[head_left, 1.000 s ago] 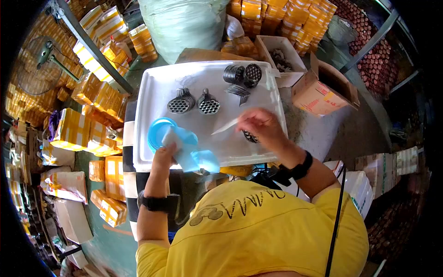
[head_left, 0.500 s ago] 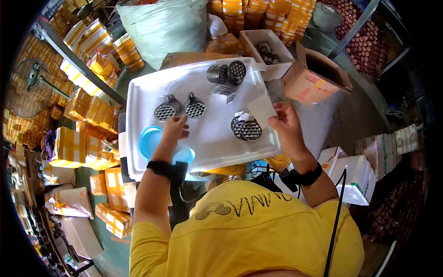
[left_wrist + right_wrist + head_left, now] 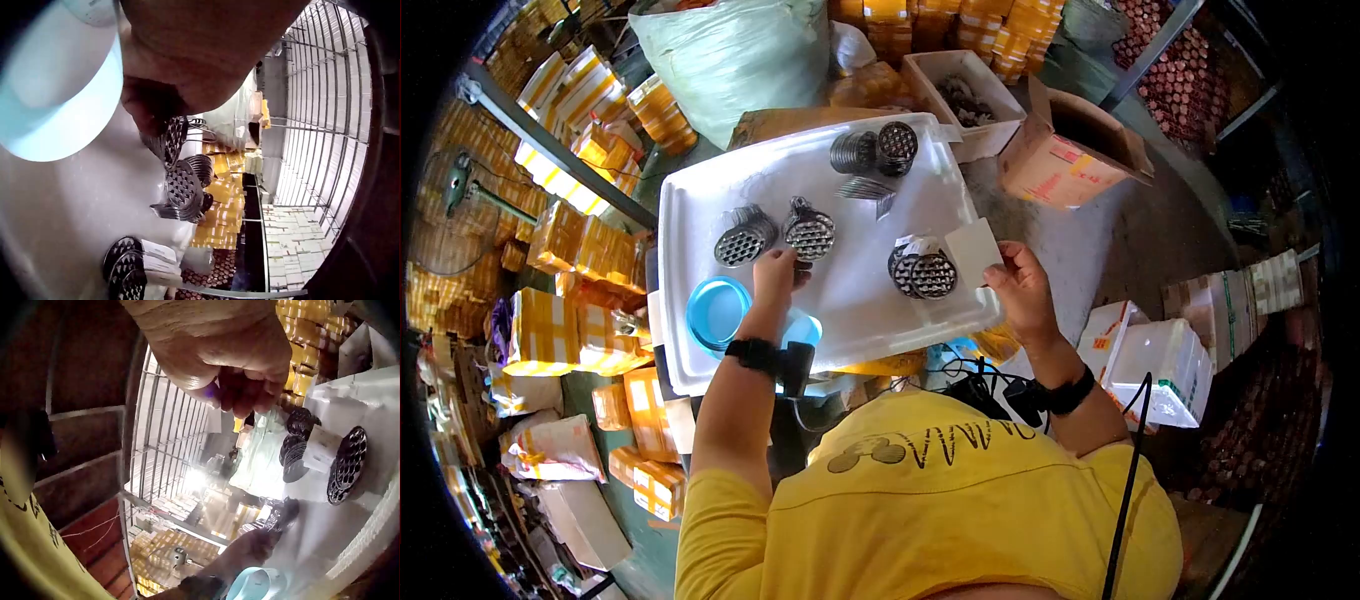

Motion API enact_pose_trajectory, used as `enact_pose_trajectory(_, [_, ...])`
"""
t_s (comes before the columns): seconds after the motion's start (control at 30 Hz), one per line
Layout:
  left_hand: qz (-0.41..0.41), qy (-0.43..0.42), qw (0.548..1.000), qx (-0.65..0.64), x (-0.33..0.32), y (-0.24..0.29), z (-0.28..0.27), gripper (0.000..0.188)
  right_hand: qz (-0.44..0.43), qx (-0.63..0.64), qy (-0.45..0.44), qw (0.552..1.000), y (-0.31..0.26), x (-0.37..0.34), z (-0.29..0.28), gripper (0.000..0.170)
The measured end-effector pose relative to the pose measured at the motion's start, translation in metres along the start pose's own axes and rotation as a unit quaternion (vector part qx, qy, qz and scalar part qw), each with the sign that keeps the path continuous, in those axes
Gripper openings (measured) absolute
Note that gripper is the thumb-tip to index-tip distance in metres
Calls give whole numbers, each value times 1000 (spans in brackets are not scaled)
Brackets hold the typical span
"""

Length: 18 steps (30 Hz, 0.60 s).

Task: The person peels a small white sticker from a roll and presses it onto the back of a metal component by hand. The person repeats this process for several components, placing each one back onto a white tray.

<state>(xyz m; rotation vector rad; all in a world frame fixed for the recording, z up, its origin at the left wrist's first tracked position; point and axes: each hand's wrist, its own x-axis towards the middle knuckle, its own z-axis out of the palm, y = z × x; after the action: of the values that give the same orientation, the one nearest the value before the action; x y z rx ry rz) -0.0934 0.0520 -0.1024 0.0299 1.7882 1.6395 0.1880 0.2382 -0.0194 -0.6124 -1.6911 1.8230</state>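
Note:
My left hand reaches over the white tray, fingertips right at the lower edge of a black perforated disc stack with short handles. In the left wrist view its fingers bend down toward dark perforated discs; I cannot tell whether they grip one. My right hand pinches a pale blank card between thumb and fingers at the tray's right side. Left of the card lies another disc stack with a white label on it. A similar stack lies beside the left hand.
Light-blue round ring-shaped things lie by the left forearm. More black discs are at the tray's far side. Behind stand a large pale sack and a white foam box; an opened carton is at the right.
The left hand has let go of the light-blue sheet-like thing and reached forward to the discs. The right hand has moved right with the card. The head view has shifted slightly.

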Motion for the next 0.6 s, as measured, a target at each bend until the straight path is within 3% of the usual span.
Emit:
enact_pose_trajectory(0.1, [49,-20,996,-68,-26,13,2,21,8,-15,-19,1000,-7,4,9,28])
enact_pose_trajectory(0.2, [87,-94,985,-114,-64,41,-1,18,5,-1,-44,999,-15,12,22,26])
enact_pose_trajectory(0.37, [145,-185,933,-273,-116,75,-5,12,-11,17,-78,997,-25,24,51,24])
enact_pose_trajectory(0.6, [211,-117,934,-265,-148,87,-20,11,-24,-4,-141,990,-34,37,81,23])
